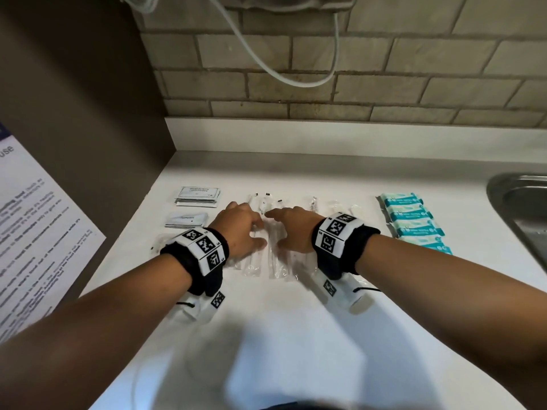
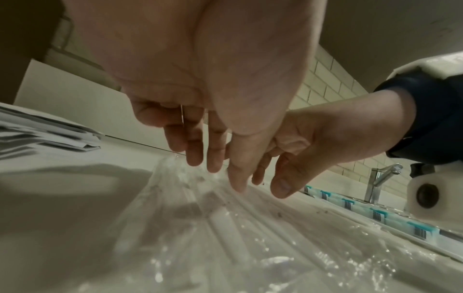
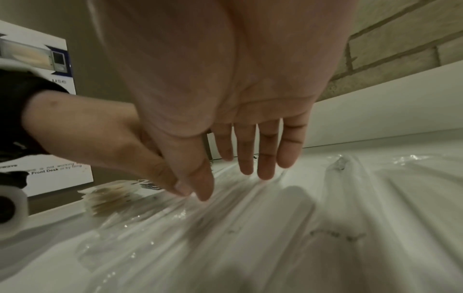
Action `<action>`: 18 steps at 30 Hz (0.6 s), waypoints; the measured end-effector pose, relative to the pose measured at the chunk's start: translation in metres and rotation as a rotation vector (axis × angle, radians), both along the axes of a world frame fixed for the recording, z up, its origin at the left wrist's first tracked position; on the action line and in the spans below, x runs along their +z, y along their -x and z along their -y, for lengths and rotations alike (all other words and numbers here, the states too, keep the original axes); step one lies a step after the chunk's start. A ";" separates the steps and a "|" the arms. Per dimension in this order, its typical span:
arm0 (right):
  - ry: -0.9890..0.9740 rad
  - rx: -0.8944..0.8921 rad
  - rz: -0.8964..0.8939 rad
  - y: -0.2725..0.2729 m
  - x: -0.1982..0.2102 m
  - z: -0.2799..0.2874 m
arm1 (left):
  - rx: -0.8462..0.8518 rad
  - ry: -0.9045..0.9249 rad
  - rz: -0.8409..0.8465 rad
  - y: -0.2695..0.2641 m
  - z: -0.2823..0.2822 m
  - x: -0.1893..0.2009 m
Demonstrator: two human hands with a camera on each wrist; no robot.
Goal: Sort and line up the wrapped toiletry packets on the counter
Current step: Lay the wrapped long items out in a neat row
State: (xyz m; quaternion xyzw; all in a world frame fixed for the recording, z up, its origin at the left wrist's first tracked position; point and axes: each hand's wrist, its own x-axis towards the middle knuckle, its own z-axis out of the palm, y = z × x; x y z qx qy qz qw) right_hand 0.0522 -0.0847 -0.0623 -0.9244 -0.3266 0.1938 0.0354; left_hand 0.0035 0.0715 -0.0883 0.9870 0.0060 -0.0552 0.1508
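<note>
The white desk (image 1: 296,321) meets a tan brick-tile wall (image 1: 325,93); a steel sink (image 1: 521,208) is set in at right, and a printed notice (image 1: 35,232) leans at left. Clear-wrapped packets (image 1: 275,261) lie side by side at desk centre, grey sachets (image 1: 196,196) stacked to their left, teal packets (image 1: 414,220) lined up to their right. The left hand (image 1: 241,232) and right hand (image 1: 293,232) hover close together over the clear packets, fingers extended, thumb tips touching the wrap.
</note>
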 end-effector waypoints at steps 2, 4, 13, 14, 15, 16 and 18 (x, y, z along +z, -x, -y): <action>-0.011 -0.040 -0.004 0.000 -0.001 0.004 | 0.050 0.044 -0.005 -0.003 0.002 0.001; 0.002 -0.028 0.020 0.001 -0.004 0.008 | 0.080 0.041 -0.057 -0.007 0.006 -0.001; 0.065 0.055 0.104 0.010 -0.014 0.009 | 0.173 0.058 -0.134 -0.015 0.013 0.001; 0.072 0.054 0.122 0.011 -0.014 0.009 | 0.183 0.063 -0.133 -0.015 0.013 0.002; 0.079 0.045 0.132 0.011 -0.014 0.009 | 0.194 0.071 -0.129 -0.015 0.013 0.004; 0.077 0.035 0.136 0.011 -0.014 0.009 | 0.207 0.086 -0.114 -0.015 0.014 0.007; 0.071 0.012 0.116 0.011 -0.013 0.011 | 0.246 0.168 -0.070 -0.017 0.013 0.009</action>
